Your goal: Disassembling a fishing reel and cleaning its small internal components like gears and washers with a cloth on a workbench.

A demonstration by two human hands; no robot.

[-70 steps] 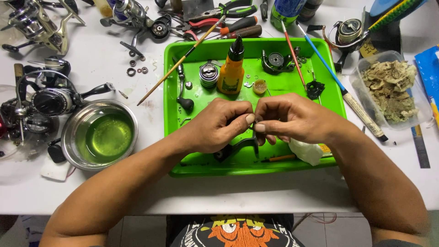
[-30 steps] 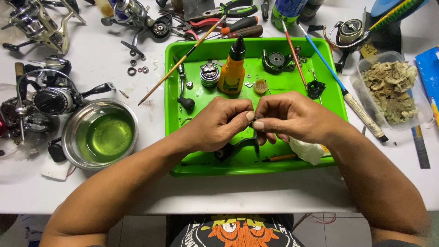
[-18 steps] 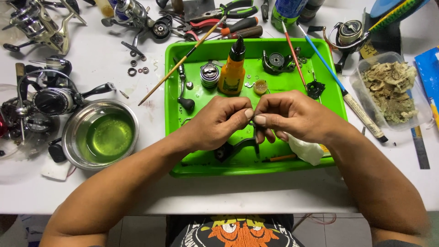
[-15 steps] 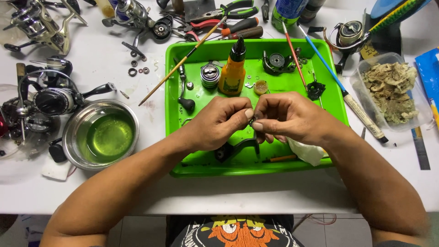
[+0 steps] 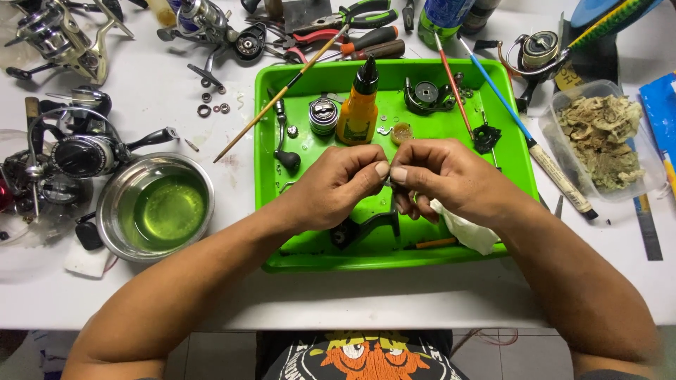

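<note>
The green tray (image 5: 282,155) holds an orange oil bottle (image 5: 358,105) and reel parts; left of the tray, a steel bowl (image 5: 116,204) holds green liquid. Over the tray, my left hand (image 5: 338,186) and right hand (image 5: 443,176) pinch a tiny part (image 5: 388,181) between touching fingertips

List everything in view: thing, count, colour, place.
tray: 1, green, centre of table
oil bottle: 1, orange with black nozzle, upright in tray
steel bowl: 1, silver, holding green liquid, left of tray
fishing reels: several, black and silver, left side and top edge
brushes: 3, wooden, red, blue handles, across tray's top rim
plastic tub: 1, clear, tan scraps inside, right
pliers: 1, green-handled, top
white cloth: 1, under right hand
left hand, right hand: fingertips pinching a small part over tray
</note>
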